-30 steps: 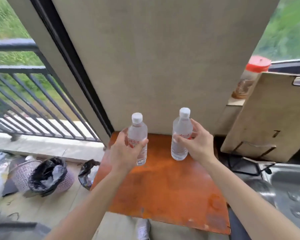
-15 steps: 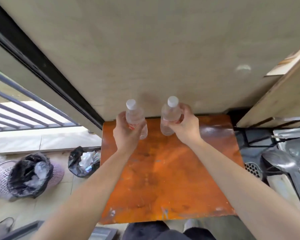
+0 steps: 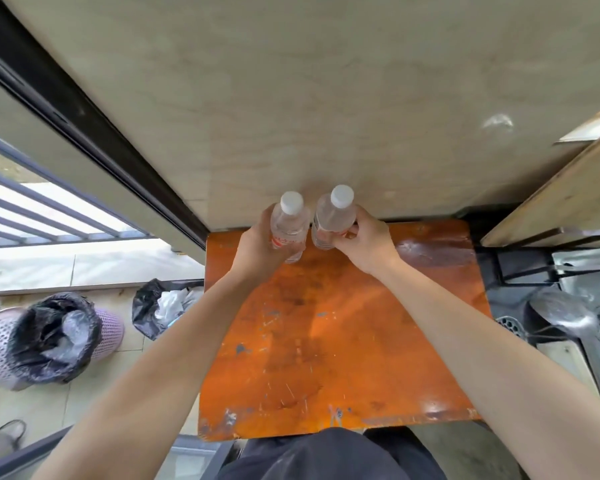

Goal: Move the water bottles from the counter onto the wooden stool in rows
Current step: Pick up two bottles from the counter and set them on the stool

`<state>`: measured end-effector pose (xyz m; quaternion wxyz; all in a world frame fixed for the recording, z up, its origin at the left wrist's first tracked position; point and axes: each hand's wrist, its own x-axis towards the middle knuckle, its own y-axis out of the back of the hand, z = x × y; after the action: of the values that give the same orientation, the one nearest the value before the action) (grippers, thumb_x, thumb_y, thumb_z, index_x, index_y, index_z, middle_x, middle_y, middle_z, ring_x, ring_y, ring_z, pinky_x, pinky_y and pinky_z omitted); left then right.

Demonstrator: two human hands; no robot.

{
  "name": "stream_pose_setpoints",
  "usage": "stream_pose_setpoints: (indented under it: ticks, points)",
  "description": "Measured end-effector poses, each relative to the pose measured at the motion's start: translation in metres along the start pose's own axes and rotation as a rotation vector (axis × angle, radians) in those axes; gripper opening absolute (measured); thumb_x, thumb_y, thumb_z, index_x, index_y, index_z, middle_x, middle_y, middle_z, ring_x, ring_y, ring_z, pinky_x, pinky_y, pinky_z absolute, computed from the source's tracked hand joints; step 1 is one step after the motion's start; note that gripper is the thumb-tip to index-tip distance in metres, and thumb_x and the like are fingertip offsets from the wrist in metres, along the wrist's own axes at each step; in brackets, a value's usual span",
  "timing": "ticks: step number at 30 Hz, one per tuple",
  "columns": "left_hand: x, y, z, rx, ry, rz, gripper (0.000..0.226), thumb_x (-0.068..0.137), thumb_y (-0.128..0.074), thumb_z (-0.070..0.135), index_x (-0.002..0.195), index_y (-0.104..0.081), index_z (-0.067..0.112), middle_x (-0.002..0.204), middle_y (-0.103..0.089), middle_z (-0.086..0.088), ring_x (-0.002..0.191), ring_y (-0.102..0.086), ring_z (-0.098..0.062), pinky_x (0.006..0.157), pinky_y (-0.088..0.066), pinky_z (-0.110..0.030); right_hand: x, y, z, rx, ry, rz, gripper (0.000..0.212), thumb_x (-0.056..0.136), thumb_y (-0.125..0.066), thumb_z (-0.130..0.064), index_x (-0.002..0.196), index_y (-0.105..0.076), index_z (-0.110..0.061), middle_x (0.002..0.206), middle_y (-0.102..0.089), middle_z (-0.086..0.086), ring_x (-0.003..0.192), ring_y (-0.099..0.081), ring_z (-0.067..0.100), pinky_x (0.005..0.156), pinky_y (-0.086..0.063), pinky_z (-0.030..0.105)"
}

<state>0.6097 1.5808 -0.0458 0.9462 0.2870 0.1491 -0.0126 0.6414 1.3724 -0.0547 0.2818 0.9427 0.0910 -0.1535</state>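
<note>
Two clear water bottles with white caps stand side by side at the far edge of the orange wooden stool (image 3: 343, 341), close to the wall. My left hand (image 3: 257, 247) grips the left bottle (image 3: 289, 223), which has a red label. My right hand (image 3: 364, 240) holds the right bottle (image 3: 333, 216) around its lower body. The bottles almost touch each other. Whether their bases rest on the stool top I cannot tell, since my fingers cover them.
A beige wall panel (image 3: 326, 98) rises right behind the stool. On the floor to the left are a lilac bin with a black liner (image 3: 45, 337) and a black rubbish bag (image 3: 163, 306). A steel sink (image 3: 589, 323) lies at the right.
Both hands carried the bottles forward to the stool's far edge and brought them closer together. My head tilted further down over the stool.
</note>
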Motion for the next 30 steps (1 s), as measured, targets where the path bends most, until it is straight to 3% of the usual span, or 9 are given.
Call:
stream_pose_setpoints:
  ticks: [4,8,18,21,26,30]
  points:
    - [-0.004,-0.012,-0.006,-0.039,-0.042,0.129,0.075,0.080,-0.081,0.028,0.145,-0.043,0.021,0.130,-0.064,0.000,0.117,-0.060,-0.020,0.086,-0.045,-0.027,0.002,-0.001,0.004,-0.022,0.013,-0.008,0.066,0.076,-0.083,-0.049,0.132,-0.053,-0.029,0.117,-0.069,-0.009,0.109,-0.066,0.014,0.096,-0.055,0.041]
    - [0.000,-0.019,-0.012,-0.142,0.028,0.276,0.080,0.078,-0.082,0.035,0.146,-0.041,0.022,0.134,-0.060,0.001,0.122,-0.057,-0.018,0.096,-0.050,-0.036,0.000,-0.004,0.005,-0.045,-0.032,-0.025,0.080,0.075,-0.080,-0.056,0.142,-0.043,-0.031,0.118,-0.063,-0.012,0.110,-0.065,0.014,0.097,-0.053,0.032]
    - [0.009,-0.005,-0.025,-0.057,0.027,0.116,0.075,0.092,-0.068,0.021,0.153,-0.026,0.029,0.141,-0.057,0.001,0.127,-0.057,-0.023,0.096,-0.053,-0.046,0.008,-0.032,-0.011,-0.102,0.017,-0.046,0.057,0.088,-0.077,-0.027,0.139,-0.051,-0.021,0.131,-0.066,0.001,0.121,-0.063,0.024,0.105,-0.050,0.042]
    - [0.008,-0.001,-0.027,-0.053,0.006,0.089,0.076,0.092,-0.068,0.023,0.153,-0.023,0.032,0.143,-0.055,0.003,0.128,-0.056,-0.021,0.099,-0.053,-0.047,0.006,-0.031,-0.014,-0.102,0.017,-0.054,0.062,0.087,-0.078,-0.028,0.141,-0.049,-0.020,0.135,-0.063,0.001,0.125,-0.060,0.023,0.107,-0.048,0.042]
    - [-0.014,0.012,-0.012,-0.005,-0.122,0.157,0.083,0.090,-0.064,0.053,0.156,-0.019,0.029,0.152,-0.046,-0.001,0.135,-0.049,-0.020,0.100,-0.051,-0.049,-0.017,0.001,-0.016,-0.237,0.116,0.009,0.078,0.089,-0.072,-0.042,0.154,-0.032,-0.024,0.152,-0.048,0.000,0.134,-0.050,0.020,0.109,-0.046,0.041]
    - [-0.043,0.028,0.014,0.103,-0.273,0.294,0.075,0.095,-0.051,0.063,0.156,-0.021,0.030,0.161,-0.031,0.003,0.143,-0.038,-0.017,0.104,-0.048,-0.047,-0.049,0.049,-0.014,-0.373,0.204,0.208,0.070,0.098,-0.056,-0.051,0.157,-0.028,-0.024,0.162,-0.028,0.002,0.139,-0.044,0.024,0.106,-0.045,0.039]
